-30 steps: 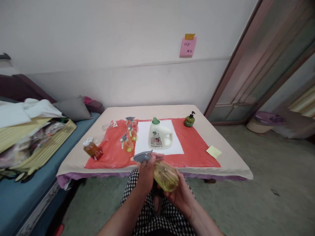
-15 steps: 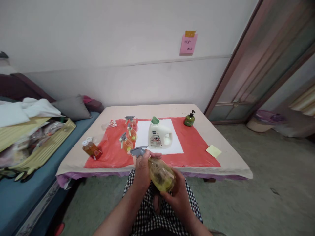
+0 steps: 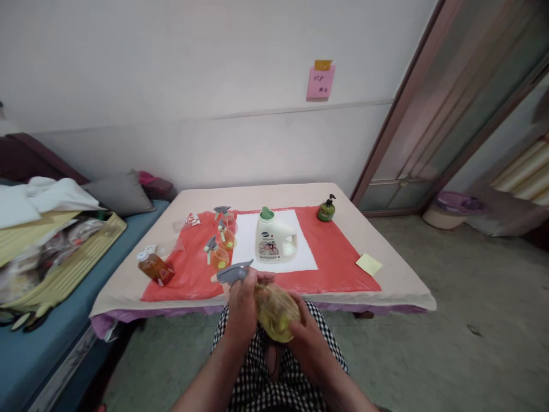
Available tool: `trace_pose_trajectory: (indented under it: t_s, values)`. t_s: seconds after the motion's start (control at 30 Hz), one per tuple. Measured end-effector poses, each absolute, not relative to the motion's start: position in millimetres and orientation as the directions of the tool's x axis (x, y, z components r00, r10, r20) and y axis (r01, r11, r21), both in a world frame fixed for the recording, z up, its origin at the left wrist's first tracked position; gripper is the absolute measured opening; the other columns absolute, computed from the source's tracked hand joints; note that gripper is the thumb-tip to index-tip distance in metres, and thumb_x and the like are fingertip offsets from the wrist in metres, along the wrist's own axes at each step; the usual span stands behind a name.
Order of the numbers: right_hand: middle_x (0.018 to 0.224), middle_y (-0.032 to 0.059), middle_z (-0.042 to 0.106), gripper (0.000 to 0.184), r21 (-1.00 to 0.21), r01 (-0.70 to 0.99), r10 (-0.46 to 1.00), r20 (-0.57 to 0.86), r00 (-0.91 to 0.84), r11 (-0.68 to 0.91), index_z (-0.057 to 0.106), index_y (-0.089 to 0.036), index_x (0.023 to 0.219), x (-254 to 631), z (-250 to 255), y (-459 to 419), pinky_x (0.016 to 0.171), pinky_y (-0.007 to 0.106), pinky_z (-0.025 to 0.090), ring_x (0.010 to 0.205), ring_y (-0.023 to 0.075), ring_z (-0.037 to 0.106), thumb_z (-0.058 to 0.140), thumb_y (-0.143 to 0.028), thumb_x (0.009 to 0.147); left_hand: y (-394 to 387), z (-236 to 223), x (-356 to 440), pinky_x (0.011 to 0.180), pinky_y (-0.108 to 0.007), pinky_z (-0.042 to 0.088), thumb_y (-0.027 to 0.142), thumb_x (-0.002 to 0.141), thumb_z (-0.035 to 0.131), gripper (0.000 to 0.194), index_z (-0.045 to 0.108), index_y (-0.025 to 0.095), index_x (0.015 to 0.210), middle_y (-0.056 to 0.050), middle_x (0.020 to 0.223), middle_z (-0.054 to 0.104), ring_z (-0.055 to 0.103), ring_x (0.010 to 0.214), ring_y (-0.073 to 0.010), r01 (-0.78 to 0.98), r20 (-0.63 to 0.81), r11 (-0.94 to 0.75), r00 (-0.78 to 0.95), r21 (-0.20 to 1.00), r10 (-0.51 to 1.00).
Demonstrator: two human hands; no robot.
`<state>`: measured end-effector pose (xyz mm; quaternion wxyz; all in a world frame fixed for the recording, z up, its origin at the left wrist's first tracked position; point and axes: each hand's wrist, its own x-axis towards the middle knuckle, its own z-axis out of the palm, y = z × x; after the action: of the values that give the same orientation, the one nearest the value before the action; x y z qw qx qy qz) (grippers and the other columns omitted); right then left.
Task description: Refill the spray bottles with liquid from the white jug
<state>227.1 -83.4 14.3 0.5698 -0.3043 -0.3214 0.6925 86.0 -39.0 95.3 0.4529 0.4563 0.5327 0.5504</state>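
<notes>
A clear yellowish spray bottle point(image 3: 277, 312) with a grey trigger head lies tilted between my hands, over my lap in front of the table. My left hand point(image 3: 243, 303) is closed around its neck, just below the trigger. Against the lower body of the bottle, my right hand point(image 3: 307, 332) is wrapped round its right side. Beyond them a white jug point(image 3: 274, 237) with a green cap stands on a white sheet point(image 3: 306, 260). Left of the jug are a front spray bottle point(image 3: 217, 254), a middle one point(image 3: 227, 236) and a back one point(image 3: 227, 217).
A honey-coloured bottle point(image 3: 155, 269) with a white cap lies at the table's left. Toward the back right stands a green pump bottle point(image 3: 326, 210). Yellow sticky notes point(image 3: 369, 264) lie near the right edge. A red cloth point(image 3: 338, 260) covers part of the table; a bed point(image 3: 55, 309) is left.
The held spray bottle has moved slightly left and turned a little in my hands. My right hand has shifted along its body. The whole view has also shifted slightly.
</notes>
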Motion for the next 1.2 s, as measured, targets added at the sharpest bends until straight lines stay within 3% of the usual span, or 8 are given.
trace_pose_trajectory:
  t_s: [0.07, 0.13, 0.2, 0.27, 0.37, 0.47, 0.77, 1.2]
  values:
    - [0.134, 0.0064, 0.063, 0.063, -0.925, -0.337, 0.983, 0.152, 0.101, 0.177, 0.060, -0.032, 0.119, 229.9, 5.2, -82.0, 0.108, 0.049, 0.044, 0.127, 0.0322, 0.057, 0.089, -0.030, 0.063, -30.0, 97.1, 85.5, 0.090, -0.037, 0.052, 0.028, 0.077, 0.067, 0.010, 0.066, 0.019, 0.081, -0.009, 0.091, 0.076, 0.071, 0.088, -0.0230, -0.127, -0.016, -0.019, -0.270, 0.992, 0.963]
    - [0.136, 0.0074, 0.060, 0.062, -0.945, -0.123, 0.938, 0.274, 0.213, 0.304, 0.061, -0.031, 0.114, 234.9, -1.6, -77.3, 0.116, 0.054, 0.034, 0.135, 0.0345, 0.048, 0.090, -0.025, 0.059, -15.0, 101.5, 82.7, 0.092, -0.038, 0.052, 0.035, 0.080, 0.066, 0.017, 0.060, 0.019, 0.082, -0.009, 0.090, 0.075, 0.072, 0.087, -0.0215, -0.318, -0.056, -0.072, -0.375, 0.945, 0.925]
    - [0.134, 0.0086, 0.061, 0.064, -0.952, -0.145, 0.943, 0.228, 0.242, 0.268, 0.058, -0.030, 0.116, 239.9, -2.1, -68.6, 0.114, 0.055, 0.036, 0.132, 0.0343, 0.051, 0.089, -0.025, 0.060, 3.1, 109.4, 76.0, 0.092, -0.037, 0.053, 0.045, 0.086, 0.060, 0.026, 0.053, 0.020, 0.082, -0.008, 0.088, 0.074, 0.072, 0.087, -0.0198, -0.492, -0.124, -0.136, -0.460, 0.860, 0.879]
    - [0.127, 0.0072, 0.064, 0.071, -0.930, -0.329, 0.965, 0.084, 0.247, 0.165, 0.053, -0.029, 0.122, 243.5, 4.6, -55.7, 0.106, 0.051, 0.045, 0.122, 0.0315, 0.059, 0.089, -0.027, 0.060, 19.7, 120.9, 64.8, 0.091, -0.035, 0.053, 0.052, 0.092, 0.049, 0.033, 0.049, 0.021, 0.080, -0.008, 0.090, 0.072, 0.071, 0.091, -0.0182, -0.607, -0.198, -0.194, -0.517, 0.770, 0.833]
    - [0.119, 0.0027, 0.067, 0.065, -0.813, -0.578, 0.972, -0.075, 0.223, 0.069, 0.052, -0.030, 0.120, 248.5, 23.7, -27.3, 0.095, 0.041, 0.052, 0.110, 0.0251, 0.065, 0.086, -0.029, 0.063, 35.2, 139.0, 43.7, 0.091, -0.032, 0.054, 0.053, 0.097, 0.043, 0.037, 0.049, 0.021, 0.080, -0.007, 0.095, 0.071, 0.070, 0.097, -0.0169, -0.682, -0.249, -0.310, -0.590, 0.662, 0.768]
    - [0.117, 0.0000, 0.066, 0.058, -0.777, -0.628, 0.974, -0.104, 0.203, 0.047, 0.054, -0.031, 0.114, 258.4, 43.3, 12.4, 0.087, 0.035, 0.054, 0.104, 0.0214, 0.066, 0.084, -0.029, 0.064, 38.8, 146.8, 27.3, 0.090, -0.030, 0.054, 0.057, 0.098, 0.039, 0.042, 0.049, 0.021, 0.079, -0.006, 0.095, 0.069, 0.069, 0.098, -0.0162, -0.674, -0.251, -0.379, -0.643, 0.634, 0.724]
    - [0.111, 0.0001, 0.065, 0.052, -0.943, -0.324, 0.992, 0.046, 0.117, 0.082, 0.059, -0.030, 0.108, 297.6, 78.3, 120.4, 0.072, 0.032, 0.054, 0.095, 0.0218, 0.065, 0.081, -0.030, 0.061, 34.2, 119.6, 10.1, 0.075, -0.024, 0.054, 0.049, 0.099, 0.044, 0.038, 0.051, 0.020, 0.075, -0.005, 0.085, 0.069, 0.069, 0.083, -0.0144, -0.716, -0.351, -0.293, -0.604, 0.634, 0.715]
    - [0.126, 0.0084, 0.060, 0.076, -0.942, 0.294, 0.987, 0.152, -0.050, 0.160, 0.057, -0.026, 0.126, 303.0, 146.9, 179.6, 0.097, 0.043, 0.049, 0.105, 0.0255, 0.062, 0.087, -0.030, 0.057, 36.7, 97.7, 6.1, 0.073, -0.024, 0.055, 0.041, 0.098, 0.050, 0.031, 0.055, 0.018, 0.077, -0.006, 0.080, 0.071, 0.070, 0.077, -0.0136, -0.726, -0.388, -0.223, -0.570, 0.651, 0.724]
